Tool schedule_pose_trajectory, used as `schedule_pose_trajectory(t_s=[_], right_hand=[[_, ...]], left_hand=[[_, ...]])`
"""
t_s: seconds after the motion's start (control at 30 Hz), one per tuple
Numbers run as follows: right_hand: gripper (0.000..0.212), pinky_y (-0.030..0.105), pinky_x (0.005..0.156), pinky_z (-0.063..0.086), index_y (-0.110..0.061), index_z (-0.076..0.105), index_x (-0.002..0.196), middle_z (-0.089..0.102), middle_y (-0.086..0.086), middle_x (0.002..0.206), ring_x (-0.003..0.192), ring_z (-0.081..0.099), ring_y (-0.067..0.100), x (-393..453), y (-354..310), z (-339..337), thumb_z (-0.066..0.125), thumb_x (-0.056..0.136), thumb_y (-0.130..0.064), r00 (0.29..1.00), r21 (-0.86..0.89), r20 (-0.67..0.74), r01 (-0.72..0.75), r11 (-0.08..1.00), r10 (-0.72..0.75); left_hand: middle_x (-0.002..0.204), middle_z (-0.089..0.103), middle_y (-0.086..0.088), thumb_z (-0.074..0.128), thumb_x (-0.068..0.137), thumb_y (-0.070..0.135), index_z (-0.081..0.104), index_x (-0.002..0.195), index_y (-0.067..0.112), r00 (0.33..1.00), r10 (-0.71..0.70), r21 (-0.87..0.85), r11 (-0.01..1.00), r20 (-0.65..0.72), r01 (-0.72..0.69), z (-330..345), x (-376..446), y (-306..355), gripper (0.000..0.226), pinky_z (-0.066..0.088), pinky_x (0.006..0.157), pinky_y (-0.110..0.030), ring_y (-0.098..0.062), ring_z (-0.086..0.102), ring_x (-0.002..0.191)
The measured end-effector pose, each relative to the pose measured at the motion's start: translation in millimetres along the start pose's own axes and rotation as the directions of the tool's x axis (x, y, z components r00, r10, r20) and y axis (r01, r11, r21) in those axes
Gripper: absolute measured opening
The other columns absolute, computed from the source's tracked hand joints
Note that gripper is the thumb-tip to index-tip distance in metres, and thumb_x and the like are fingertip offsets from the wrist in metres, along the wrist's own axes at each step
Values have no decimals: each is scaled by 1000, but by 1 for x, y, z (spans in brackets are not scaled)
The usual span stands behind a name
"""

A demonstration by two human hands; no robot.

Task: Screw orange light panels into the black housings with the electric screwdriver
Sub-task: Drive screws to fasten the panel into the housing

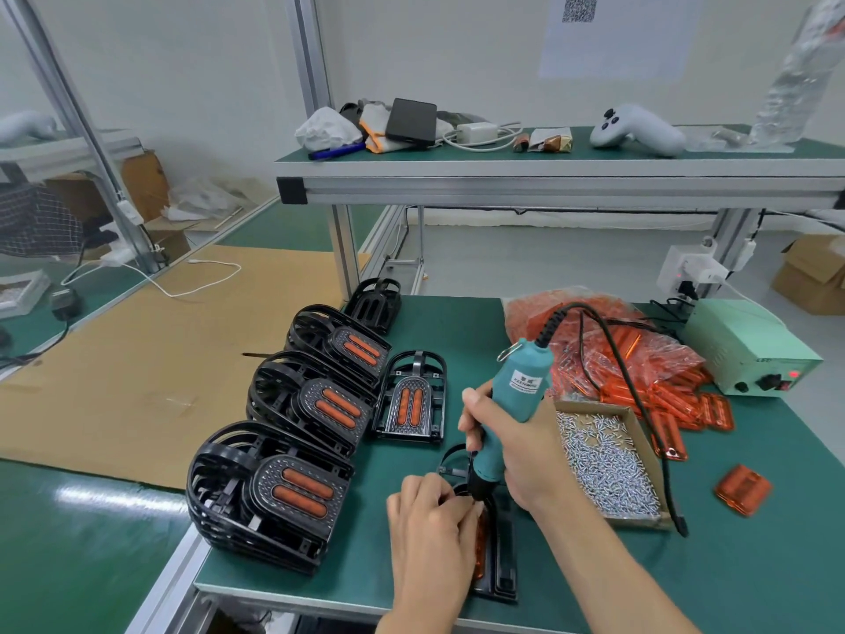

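— Teal screwdriver [512, 404], black cord, over a green mat [457, 327]!
— Orange panels [676, 395] piled right; black housings [274, 496] with orange bars, dotted grey faces. Silver screws [603, 464] in a brown box.

screwdriver tip [475, 494] hidden behind left hand [430, 533], housing [500, 565] mostly covered

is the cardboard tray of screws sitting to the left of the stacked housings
No, the cardboard tray of screws lies right of the right hand holding the electric screwdriver, while the stacked housings stand at the far left.
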State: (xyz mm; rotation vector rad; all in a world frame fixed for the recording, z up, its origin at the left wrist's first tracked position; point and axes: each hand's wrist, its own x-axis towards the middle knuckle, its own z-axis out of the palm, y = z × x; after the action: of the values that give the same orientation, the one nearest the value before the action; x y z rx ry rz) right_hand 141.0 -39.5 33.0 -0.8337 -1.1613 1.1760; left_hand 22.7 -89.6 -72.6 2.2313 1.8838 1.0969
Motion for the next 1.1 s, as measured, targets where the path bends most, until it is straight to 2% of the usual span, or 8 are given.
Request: schedule_pose_trajectory(t_s=[0.13,0.33,0.5,0.57,0.63,0.8,0.97,1.1], right_hand=[[28,31,56,49,-14,67,69,67,17,70,52,57,23,2,1,4,79,86,-33,994,-96,107,-1,995,11],[28,31,58,50,-15,66,68,68,17,72,54,58,22,1,4,5,78,87,-32,990,-125,139,-8,992,26],[25,31,58,50,-16,67,69,68,16,73,55,58,22,1,5,4,76,87,-31,991,-121,135,-9,993,25],[25,33,58,50,-17,68,70,68,19,72,55,58,23,2,5,3,76,88,-31,991,-123,135,-4,992,21],[25,34,60,51,-17,68,71,67,23,72,55,59,23,2,7,2,76,89,-33,989,-144,144,1,990,20],[29,35,63,53,-18,69,71,66,20,68,56,60,22,3,12,1,76,90,-38,981,-204,187,-10,979,49],[32,38,68,55,-19,70,72,69,19,72,58,62,23,5,12,0,77,91,-43,964,-261,258,-1,965,70],[36,33,69,55,-19,74,81,73,20,80,64,67,24,4,8,-3,77,87,-55,939,-235,333,-7,972,87]], left_hand=[[79,43,15,82,79,35,72,69,26,1000,9,-9,1000,-12,-9,1,1,0,17,36,66,-31,-15,42,80],[80,42,14,80,81,34,70,71,25,1000,1,-28,1000,-11,-1,3,0,-1,17,41,65,-31,-15,39,81],[84,44,13,82,82,33,77,85,21,1000,-18,-131,991,-6,17,4,-2,-2,13,48,73,-32,-16,42,87],[88,46,12,84,81,31,79,96,19,999,-28,-177,984,-36,21,1,-5,-5,20,48,78,-31,-15,44,91],[92,50,11,86,78,29,79,101,21,998,-23,-152,988,-61,14,-3,-11,-9,26,47,79,-34,-16,46,94],[96,58,9,91,68,26,81,85,25,998,2,-127,992,-60,-10,-9,-30,-11,20,49,70,-34,-15,49,94],[95,61,5,95,65,15,81,82,19,999,-44,-153,988,-32,38,-10,-31,-3,22,46,66,-21,-19,53,86],[94,63,2,95,63,10,81,80,18,999,-45,-149,988,-29,40,-11,-31,-1,24,47,61,-24,-23,54,82]])
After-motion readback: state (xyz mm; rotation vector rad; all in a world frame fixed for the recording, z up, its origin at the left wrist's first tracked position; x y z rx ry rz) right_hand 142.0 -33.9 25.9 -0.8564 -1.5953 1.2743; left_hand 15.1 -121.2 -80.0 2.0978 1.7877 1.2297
